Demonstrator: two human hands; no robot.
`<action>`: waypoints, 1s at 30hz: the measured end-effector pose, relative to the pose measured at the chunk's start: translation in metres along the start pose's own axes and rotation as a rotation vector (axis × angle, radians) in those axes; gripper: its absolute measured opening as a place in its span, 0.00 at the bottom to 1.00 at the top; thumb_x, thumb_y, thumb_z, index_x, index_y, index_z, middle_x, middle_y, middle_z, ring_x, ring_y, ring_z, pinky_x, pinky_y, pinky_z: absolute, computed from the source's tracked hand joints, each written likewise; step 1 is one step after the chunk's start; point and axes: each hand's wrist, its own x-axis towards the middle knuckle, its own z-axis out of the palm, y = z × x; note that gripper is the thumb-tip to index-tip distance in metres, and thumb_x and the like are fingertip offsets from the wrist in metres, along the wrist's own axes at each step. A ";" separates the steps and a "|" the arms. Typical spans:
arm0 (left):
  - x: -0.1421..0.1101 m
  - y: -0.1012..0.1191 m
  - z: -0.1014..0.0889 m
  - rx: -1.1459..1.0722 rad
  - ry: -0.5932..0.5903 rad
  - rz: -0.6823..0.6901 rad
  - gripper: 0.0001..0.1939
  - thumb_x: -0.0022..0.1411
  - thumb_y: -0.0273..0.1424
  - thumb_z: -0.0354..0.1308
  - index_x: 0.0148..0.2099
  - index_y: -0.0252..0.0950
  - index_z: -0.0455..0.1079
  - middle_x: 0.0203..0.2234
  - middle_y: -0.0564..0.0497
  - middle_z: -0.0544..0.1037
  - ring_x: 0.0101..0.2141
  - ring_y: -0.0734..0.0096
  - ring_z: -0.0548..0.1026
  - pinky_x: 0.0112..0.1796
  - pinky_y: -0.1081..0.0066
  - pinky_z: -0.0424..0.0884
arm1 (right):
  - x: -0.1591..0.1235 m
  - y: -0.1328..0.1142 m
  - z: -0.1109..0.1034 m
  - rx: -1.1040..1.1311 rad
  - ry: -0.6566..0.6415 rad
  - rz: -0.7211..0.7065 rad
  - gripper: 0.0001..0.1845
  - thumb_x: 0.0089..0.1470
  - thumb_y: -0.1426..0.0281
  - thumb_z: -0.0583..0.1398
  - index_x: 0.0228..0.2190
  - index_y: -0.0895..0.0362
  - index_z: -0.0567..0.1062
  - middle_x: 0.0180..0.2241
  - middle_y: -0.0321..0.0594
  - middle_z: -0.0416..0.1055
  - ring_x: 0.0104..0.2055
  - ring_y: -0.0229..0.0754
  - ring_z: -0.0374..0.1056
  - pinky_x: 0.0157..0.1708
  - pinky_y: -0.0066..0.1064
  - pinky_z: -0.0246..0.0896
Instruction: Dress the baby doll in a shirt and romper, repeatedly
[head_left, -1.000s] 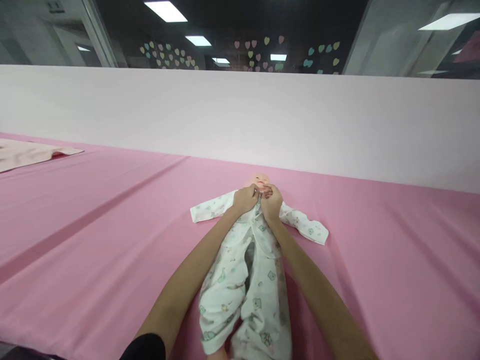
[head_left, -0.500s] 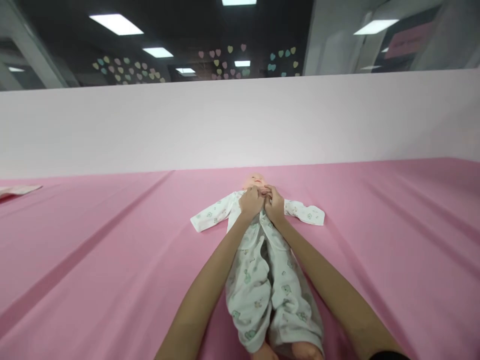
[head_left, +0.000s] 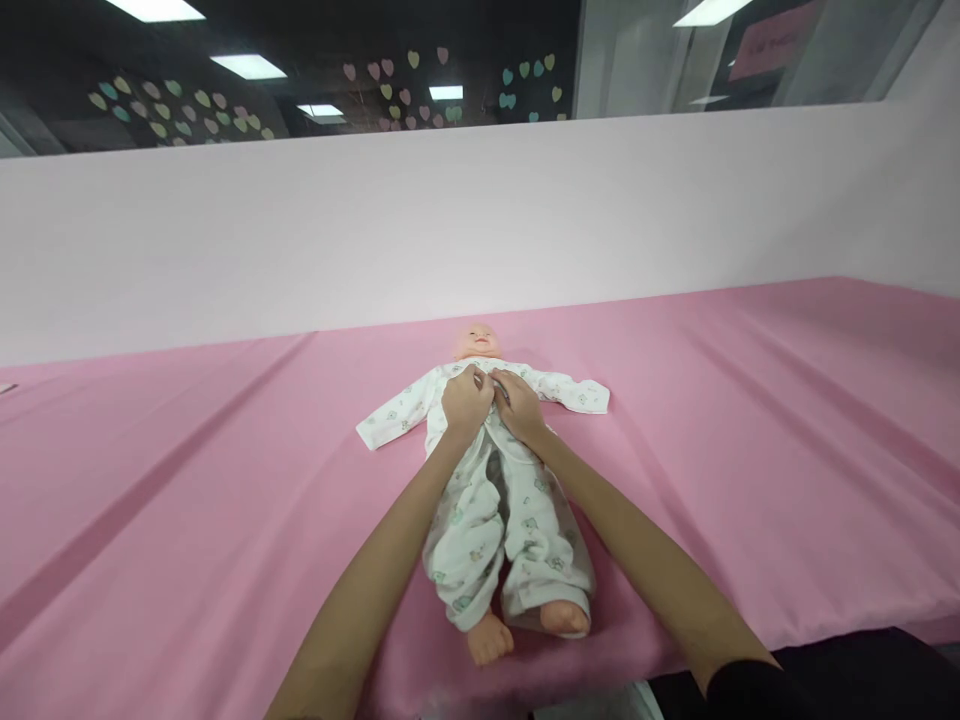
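Note:
A baby doll (head_left: pixel 478 341) lies on its back, head toward the wall and bare feet toward me. It wears a white romper (head_left: pixel 480 560) with small green animal prints, the sleeves spread out to both sides. My left hand (head_left: pixel 466 400) pinches the romper's front edge at the chest, fingers closed. Right beside it, my right hand (head_left: pixel 517 402) is also closed on the romper's front. Any fastener between the fingertips is hidden. Below the hands the front parts in a gap down between the legs.
A pink cloth (head_left: pixel 225 520) with long creases covers the table, its front edge showing at the bottom right. Behind it rises a white wall (head_left: pixel 375 240), with dark glass and heart stickers (head_left: pixel 202 110) above. A small pale item (head_left: pixel 6 388) lies at the far left edge.
My hands have moved from the romper's neckline down to the chest, still close together. The doll's face now shows fully. The view has shifted, bringing the table's front edge into sight.

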 end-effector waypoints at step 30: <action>-0.023 -0.009 -0.006 -0.095 -0.043 -0.085 0.12 0.61 0.38 0.45 0.40 0.42 0.67 0.29 0.54 0.77 0.33 0.65 0.73 0.29 0.72 0.58 | 0.007 -0.035 -0.003 0.024 0.082 0.232 0.09 0.48 0.76 0.52 0.26 0.56 0.72 0.34 0.41 0.72 0.40 0.44 0.66 0.43 0.36 0.59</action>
